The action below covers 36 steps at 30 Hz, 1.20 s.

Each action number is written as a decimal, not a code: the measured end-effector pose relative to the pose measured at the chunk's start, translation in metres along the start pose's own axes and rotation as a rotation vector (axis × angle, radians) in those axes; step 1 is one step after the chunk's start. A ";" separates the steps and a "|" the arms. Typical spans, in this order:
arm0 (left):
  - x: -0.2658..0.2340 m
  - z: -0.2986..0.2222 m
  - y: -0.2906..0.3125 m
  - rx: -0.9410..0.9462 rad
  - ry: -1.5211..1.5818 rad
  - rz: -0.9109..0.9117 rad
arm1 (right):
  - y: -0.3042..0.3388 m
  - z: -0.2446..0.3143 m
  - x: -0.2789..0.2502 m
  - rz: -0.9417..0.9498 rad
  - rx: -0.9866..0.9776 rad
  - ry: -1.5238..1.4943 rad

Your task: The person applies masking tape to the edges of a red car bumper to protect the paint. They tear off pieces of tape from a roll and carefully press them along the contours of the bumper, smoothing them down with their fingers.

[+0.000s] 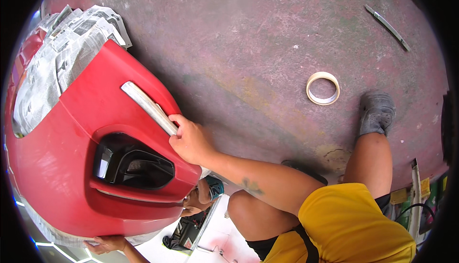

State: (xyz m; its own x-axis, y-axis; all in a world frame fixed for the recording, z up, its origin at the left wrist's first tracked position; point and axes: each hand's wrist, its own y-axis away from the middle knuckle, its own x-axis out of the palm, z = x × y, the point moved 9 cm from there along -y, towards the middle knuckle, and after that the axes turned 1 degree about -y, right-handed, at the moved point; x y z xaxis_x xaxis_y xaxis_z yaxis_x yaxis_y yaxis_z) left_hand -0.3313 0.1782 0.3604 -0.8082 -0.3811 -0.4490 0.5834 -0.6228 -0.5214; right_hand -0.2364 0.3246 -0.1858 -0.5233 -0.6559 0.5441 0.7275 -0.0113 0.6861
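Note:
A red car bumper (52,167) fills the left side, with a black fog-lamp recess (136,162) in its face. My right hand (191,141) is closed, thumb and fingers pinching the lower end of a silver trim strip (146,104) that lies along the bumper above the recess. Below, my left hand (105,245) is at the bumper's bottom edge, its fingers against the rim; the bumper partly hides that hand. Newspaper (71,52) covers the bumper's upper left part.
A tape roll (310,88) lies on the worn purplish floor (248,33), and a narrow grey strip (386,27) lies farther off. Behind the bumper, part of a person in teal clothing (216,186) shows near a black box (189,229). Clutter with a cable (418,205) is at lower right.

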 end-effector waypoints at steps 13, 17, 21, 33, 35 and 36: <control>0.005 0.004 0.006 0.038 -0.128 -0.009 | 0.068 0.132 -0.258 -0.245 -0.606 0.935; -0.010 -0.011 0.002 0.037 -0.022 -0.051 | 0.114 0.225 -0.448 -0.870 -0.777 1.591; 0.005 -0.012 0.003 0.083 0.057 -0.077 | 0.125 0.203 -0.499 -0.717 -0.832 1.749; 0.008 -0.002 -0.001 -0.047 -0.055 0.023 | 0.016 0.051 -0.129 0.230 -0.272 0.131; 0.008 -0.002 0.001 -0.026 -0.067 0.022 | 0.000 0.035 -0.093 0.143 -0.240 0.216; 0.005 0.002 0.003 -0.011 -0.074 0.019 | -0.001 0.034 -0.082 0.141 -0.201 0.223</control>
State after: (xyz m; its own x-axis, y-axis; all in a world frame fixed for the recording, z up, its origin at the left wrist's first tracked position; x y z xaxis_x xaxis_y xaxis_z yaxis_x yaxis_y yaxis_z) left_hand -0.3342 0.1729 0.3581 -0.8004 -0.4427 -0.4043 0.5993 -0.6075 -0.5213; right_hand -0.2097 0.4043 -0.2144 -0.3172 -0.8106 0.4923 0.8704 -0.0427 0.4905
